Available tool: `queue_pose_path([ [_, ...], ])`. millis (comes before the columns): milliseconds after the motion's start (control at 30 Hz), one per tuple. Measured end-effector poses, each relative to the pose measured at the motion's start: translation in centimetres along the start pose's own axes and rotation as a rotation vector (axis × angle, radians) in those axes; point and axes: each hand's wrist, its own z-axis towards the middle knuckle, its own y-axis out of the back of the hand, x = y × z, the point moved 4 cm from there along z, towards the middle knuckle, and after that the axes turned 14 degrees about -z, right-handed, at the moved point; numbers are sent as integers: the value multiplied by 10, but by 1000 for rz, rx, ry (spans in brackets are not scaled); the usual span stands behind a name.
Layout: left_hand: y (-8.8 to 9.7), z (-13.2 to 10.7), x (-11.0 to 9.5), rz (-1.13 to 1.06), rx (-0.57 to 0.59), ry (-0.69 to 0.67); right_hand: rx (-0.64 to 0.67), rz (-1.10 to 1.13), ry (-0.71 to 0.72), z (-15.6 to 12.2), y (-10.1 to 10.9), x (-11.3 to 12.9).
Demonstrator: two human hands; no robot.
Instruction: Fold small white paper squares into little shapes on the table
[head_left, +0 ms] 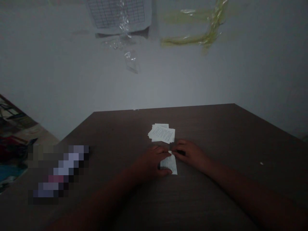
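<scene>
A small slip of printed paper [169,164] lies on the brown table, partly covered by my hands. My left hand [155,162] holds it from the left, thumb on its lower part and fingers near the top edge. At the slip's upper right corner, the fingertips of my right hand [187,152] press together on the paper. The two hands' fingertips almost meet there. Just beyond them sits a loose, uneven pile of similar printed slips [162,133].
A blurred-out long object [64,170] lies on the table [216,128] at the left. A tiny pale scrap [261,163] is at the right. The wall [168,83] behind carries a taped gridded sheet [120,14] and yellowish tape [190,40]. Dark clutter fills the far left floor.
</scene>
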Motion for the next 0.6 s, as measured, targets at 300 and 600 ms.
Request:
queue_pose_path([
  [300,3,0,0,-4,5,72,2,-63,-149,13,4,-1],
  [600,2,-2,2,-47,8,88,67,-25,-95,10,7,-1],
])
